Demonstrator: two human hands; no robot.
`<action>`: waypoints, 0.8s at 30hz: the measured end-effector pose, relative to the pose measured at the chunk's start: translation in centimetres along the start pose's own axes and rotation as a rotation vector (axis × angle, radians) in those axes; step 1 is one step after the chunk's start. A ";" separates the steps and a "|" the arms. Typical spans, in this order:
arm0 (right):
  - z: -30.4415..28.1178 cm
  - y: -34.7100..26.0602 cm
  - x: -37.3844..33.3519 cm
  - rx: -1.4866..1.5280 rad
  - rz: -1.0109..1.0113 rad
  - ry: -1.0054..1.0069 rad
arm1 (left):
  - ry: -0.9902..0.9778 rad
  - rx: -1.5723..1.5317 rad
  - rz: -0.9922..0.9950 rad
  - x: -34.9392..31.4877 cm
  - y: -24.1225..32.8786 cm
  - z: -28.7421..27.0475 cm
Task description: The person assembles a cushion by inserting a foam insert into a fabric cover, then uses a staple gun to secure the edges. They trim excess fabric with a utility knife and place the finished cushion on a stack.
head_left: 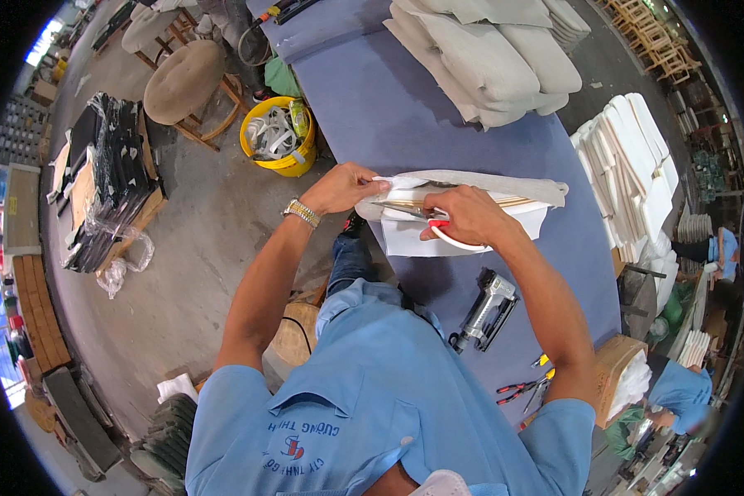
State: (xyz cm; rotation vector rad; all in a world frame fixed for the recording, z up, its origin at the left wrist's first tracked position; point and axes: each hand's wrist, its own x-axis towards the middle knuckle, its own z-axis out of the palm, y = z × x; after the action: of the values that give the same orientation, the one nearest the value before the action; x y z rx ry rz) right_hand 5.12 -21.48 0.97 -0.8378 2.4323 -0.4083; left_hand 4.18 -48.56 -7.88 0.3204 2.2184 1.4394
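Both hands [343, 188] [465, 217] at cushion [471, 207] edge

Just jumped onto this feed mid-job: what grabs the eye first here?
Dead centre, the right hand works red-handled scissors on a fabric-covered seat panel that the left hand steadies on the blue worktable. Nearer the person lies a staple gun, and a stack of grey cushions sits at the far end. Left of the table stands a yellow bucket.

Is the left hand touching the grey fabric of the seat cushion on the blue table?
Touching. The head view shows the left hand gripping the left end of the grey fabric, with its fingers folded over the fabric edge.
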 end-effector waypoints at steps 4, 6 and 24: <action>0.0 0.1 -0.1 -0.019 -0.002 -0.019 | -0.044 0.060 -0.042 0.1 0.6 -0.4; 0.0 0.1 -0.2 -0.025 0.002 -0.022 | -0.046 0.065 -0.042 0.3 0.4 -0.4; -0.5 0.0 -1.2 -0.002 0.032 0.010 | -0.071 -0.061 -0.044 0.7 -0.3 0.0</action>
State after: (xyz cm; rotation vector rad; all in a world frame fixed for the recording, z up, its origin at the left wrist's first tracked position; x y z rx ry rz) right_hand 5.64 -20.67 1.86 -0.7980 2.4525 -0.3984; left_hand 3.61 -48.40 -8.32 0.2960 2.1081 1.4462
